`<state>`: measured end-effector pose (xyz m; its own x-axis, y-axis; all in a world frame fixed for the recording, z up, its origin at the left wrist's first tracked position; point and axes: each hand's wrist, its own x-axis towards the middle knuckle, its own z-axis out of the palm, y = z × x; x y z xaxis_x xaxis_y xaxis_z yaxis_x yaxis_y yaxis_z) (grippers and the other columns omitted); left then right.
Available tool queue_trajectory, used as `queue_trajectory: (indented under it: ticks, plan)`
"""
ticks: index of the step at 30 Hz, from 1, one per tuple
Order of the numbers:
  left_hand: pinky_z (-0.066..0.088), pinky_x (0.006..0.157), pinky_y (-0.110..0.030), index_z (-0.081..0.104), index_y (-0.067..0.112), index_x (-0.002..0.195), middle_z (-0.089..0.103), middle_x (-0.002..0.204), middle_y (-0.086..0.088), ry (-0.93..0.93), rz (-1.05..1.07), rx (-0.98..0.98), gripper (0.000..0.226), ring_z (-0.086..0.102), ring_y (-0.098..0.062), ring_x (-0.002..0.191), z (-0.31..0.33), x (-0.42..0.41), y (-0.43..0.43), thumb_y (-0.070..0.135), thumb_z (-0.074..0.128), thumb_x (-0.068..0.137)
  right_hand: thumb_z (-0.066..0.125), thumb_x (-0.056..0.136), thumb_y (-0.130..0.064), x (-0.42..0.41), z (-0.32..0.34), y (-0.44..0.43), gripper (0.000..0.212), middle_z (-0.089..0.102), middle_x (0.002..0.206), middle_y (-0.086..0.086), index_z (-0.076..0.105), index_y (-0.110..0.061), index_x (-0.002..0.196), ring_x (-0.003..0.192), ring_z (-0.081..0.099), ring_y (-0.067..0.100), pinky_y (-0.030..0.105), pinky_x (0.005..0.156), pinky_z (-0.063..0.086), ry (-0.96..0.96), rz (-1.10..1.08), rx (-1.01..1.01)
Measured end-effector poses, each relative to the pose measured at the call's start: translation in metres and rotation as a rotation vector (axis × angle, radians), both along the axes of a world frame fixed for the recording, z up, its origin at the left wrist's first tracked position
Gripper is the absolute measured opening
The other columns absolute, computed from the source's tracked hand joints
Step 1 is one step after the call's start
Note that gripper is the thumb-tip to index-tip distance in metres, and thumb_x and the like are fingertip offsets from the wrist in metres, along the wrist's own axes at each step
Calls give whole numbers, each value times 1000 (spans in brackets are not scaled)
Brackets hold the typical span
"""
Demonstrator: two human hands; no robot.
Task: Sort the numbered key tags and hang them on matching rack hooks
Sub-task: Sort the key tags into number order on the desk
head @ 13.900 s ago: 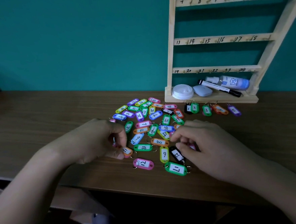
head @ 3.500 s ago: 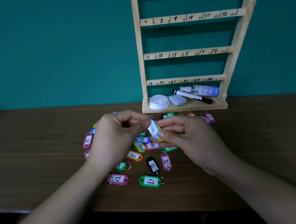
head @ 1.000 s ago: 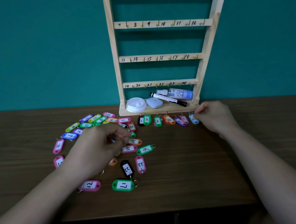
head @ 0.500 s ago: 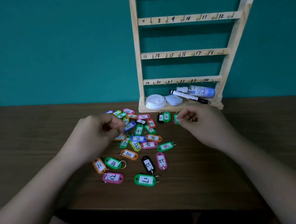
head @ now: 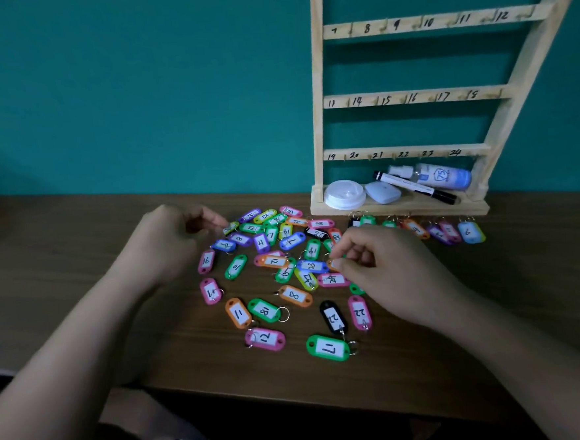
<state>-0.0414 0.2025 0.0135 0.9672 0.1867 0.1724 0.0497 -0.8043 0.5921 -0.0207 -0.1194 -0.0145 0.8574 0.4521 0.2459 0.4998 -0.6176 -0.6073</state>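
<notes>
The key tags (head: 278, 262) lie heaped on the table (head: 79, 269) just in front of the rack (head: 318, 114), with a row of tags (head: 416, 229) along its base. The right hand (head: 391, 267) covers the heap's right edge, thumb and forefinger pinching an orange tag (head: 333, 264) whose number is hidden. The left hand (head: 166, 242) sits curled at the heap's left edge; whether it grips anything, I cannot tell. The rack's top is cut off.
</notes>
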Motion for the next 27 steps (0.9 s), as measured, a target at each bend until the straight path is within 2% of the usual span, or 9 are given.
queue_trajectory:
  ticks: [5, 10, 13, 19, 23, 27]
  plan:
    - [52, 91, -30, 79, 32, 98, 79, 94, 15, 54, 27, 20, 23, 70, -3, 99, -5, 7, 13, 12, 69, 94, 72, 98, -27, 2, -4, 3, 10, 64, 85, -18, 73, -37, 97, 88, 58, -6, 17, 67, 39, 4, 4, 0]
    - [47, 84, -26, 78, 34, 101, 76, 96, 13, 71, 39, 92, 17, 67, -3, 94, -10, 14, 16, 19, 73, 94, 72, 99, -28, 2, -6, 3, 11, 64, 83, -19, 72, -38, 95, 89, 59, -6, 15, 66, 38, 0, 7, -5]
    - [46, 80, -26, 78, 34, 103, 75, 96, 11, 72, 39, 142, 17, 68, -8, 92, -14, 18, 14, 21, 75, 92, 73, 98, -28, 2, -7, 2, 12, 63, 81, -19, 72, -38, 94, 86, 59, -5, 15, 65, 39, -3, -1, 2]
    - [50, 86, -29, 78, 32, 103, 76, 100, 9, 140, 50, 165, 15, 68, -13, 98, -15, 20, 21, 23, 79, 91, 72, 99, -28, 1, -7, 1, 12, 65, 84, -18, 72, -39, 96, 85, 60, -5, 15, 66, 40, -2, -8, -11]
    - [49, 77, -18, 77, 35, 99, 77, 90, 16, 202, -106, 94, 19, 70, 1, 85, -8, 11, 19, 23, 85, 86, 72, 99, -26, -2, -8, 1, 13, 65, 84, -17, 73, -38, 98, 89, 59, -4, 15, 65, 43, 7, 5, -9]
    - [50, 85, -18, 76, 40, 101, 74, 99, 20, 196, -276, 137, 24, 66, 3, 96, -3, 0, 7, 30, 89, 83, 72, 98, -25, -6, -8, 2, 11, 65, 84, -18, 75, -35, 101, 90, 60, -4, 12, 68, 44, 7, 24, -10]
